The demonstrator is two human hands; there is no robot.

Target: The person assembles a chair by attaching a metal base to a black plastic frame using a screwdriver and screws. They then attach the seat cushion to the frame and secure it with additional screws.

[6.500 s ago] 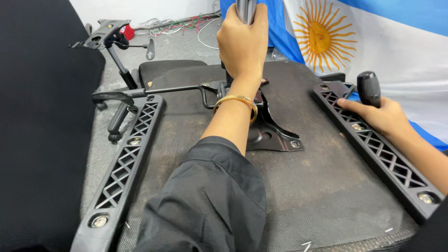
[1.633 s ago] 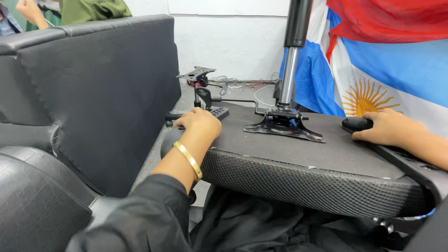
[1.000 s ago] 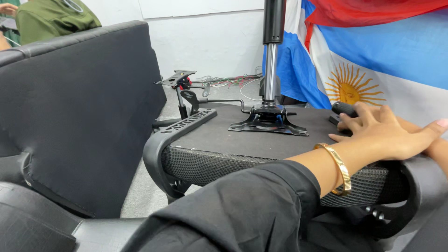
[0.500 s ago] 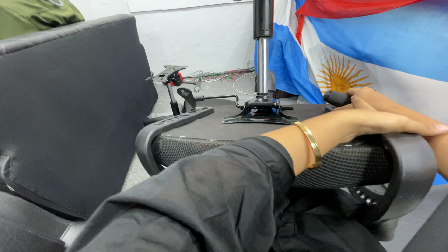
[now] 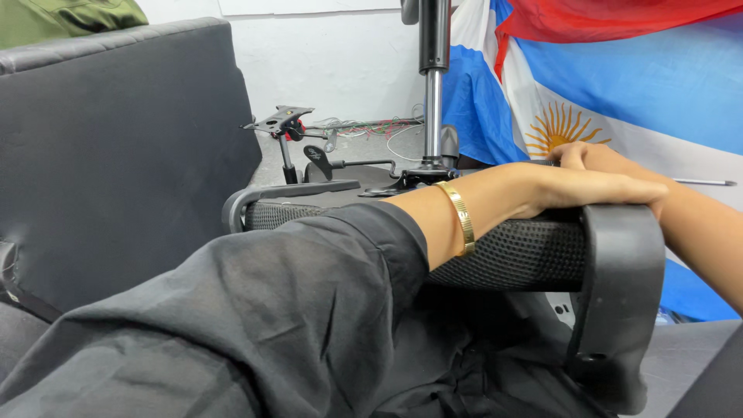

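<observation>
An upturned black office chair seat with a mesh edge lies in front of me, its gas cylinder standing up from the metal base plate. My left arm, in a dark sleeve and gold bangle, reaches across the seat. My left hand lies over the seat's right edge, on top of the black armrest bracket. My right hand sits just behind it, mostly hidden, with its forearm running off to the right. A second armrest bracket curves along the left edge.
A large black padded backrest stands at the left. A loose chair mechanism and cables lie on the floor by the white wall. A blue, white and red flag hangs at the right. A person's green sleeve shows at top left.
My view has dropped from above the seat to level with its edge. My left hand has moved from the cylinder, across the seat, to the right edge beside my right hand.
</observation>
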